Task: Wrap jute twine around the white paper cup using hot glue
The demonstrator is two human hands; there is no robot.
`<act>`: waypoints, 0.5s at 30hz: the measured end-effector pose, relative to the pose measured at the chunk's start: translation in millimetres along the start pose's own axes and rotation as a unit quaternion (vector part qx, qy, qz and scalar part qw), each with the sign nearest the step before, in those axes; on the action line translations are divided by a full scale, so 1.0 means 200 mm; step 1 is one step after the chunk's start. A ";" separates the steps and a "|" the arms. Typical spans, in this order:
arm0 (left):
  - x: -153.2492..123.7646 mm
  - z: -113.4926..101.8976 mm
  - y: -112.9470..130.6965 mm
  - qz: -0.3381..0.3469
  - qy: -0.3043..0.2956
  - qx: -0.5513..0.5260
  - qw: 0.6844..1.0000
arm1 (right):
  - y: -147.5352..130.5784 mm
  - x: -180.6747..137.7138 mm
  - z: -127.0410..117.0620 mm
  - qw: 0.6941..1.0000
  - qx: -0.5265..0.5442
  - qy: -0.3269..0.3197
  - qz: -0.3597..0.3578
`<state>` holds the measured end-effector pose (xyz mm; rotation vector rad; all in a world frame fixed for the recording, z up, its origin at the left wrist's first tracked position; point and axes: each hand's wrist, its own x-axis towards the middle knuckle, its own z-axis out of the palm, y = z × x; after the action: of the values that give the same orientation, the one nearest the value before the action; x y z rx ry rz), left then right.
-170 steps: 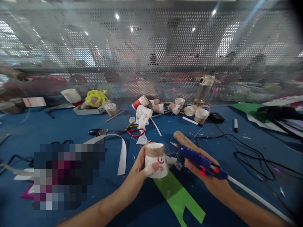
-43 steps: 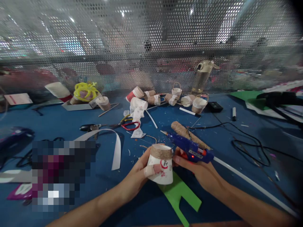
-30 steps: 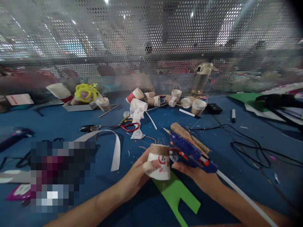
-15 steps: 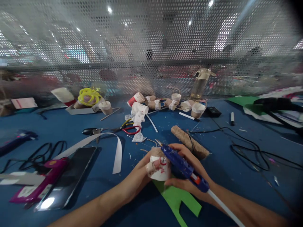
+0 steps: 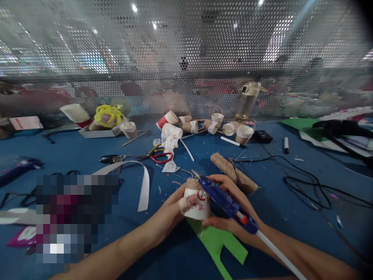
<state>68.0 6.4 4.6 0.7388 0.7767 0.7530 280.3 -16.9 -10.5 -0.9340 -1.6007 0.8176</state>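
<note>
My left hand (image 5: pixel 171 206) is closed around a small white paper cup (image 5: pixel 196 208), held upside down with red print on its side and brown twine around its upper end. A blue hot glue gun (image 5: pixel 223 199) lies in my right hand (image 5: pixel 237 217), its metal nozzle beside the top of the cup. A white glue stick (image 5: pixel 279 252) runs out of the gun's back end. Under my hands is a cut piece of green felt or paper (image 5: pixel 217 243). Just beyond my right hand rests a roll of twine (image 5: pixel 233 173).
Red-handled scissors (image 5: pixel 160 156), lace ribbon (image 5: pixel 170 153), a white strip (image 5: pixel 144 190) and keys (image 5: pixel 116 159) lie on the blue table. Small twine-wrapped cups (image 5: pixel 244 133) and a bottle (image 5: pixel 247 102) line the back by the perforated metal screen (image 5: pixel 186 46). A black cable (image 5: pixel 305 184) loops at right.
Both hands keep their hold, and the cup has turned slightly. The glue gun's nozzle has shifted a little. A pixelated patch now covers the phone at left.
</note>
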 end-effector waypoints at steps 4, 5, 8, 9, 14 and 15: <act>0.01 -0.01 0.00 0.001 -0.008 -0.004 1.000 | -0.01 0.00 0.00 1.000 -0.008 -0.001 0.004; 0.01 -0.01 0.00 0.003 -0.010 -0.007 1.000 | -0.01 0.00 0.00 1.000 -0.008 -0.002 0.004; 0.01 -0.01 0.00 0.006 -0.013 -0.012 1.000 | -0.01 0.00 -0.01 1.000 -0.006 0.003 0.014; 0.01 -0.01 0.00 0.006 -0.013 -0.013 1.000 | -0.01 0.00 -0.01 1.000 -0.005 0.007 0.016; 0.01 -0.02 0.00 0.004 -0.015 -0.008 1.000 | 0.00 -0.01 0.01 1.000 0.011 0.015 0.005; 0.01 -0.02 0.00 0.004 -0.015 -0.007 1.000 | 0.00 -0.01 0.02 1.000 0.011 0.014 -0.001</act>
<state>65.9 8.2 1.5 0.7393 0.7397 0.7529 277.6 -18.3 -12.7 -0.9234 -1.5653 0.8154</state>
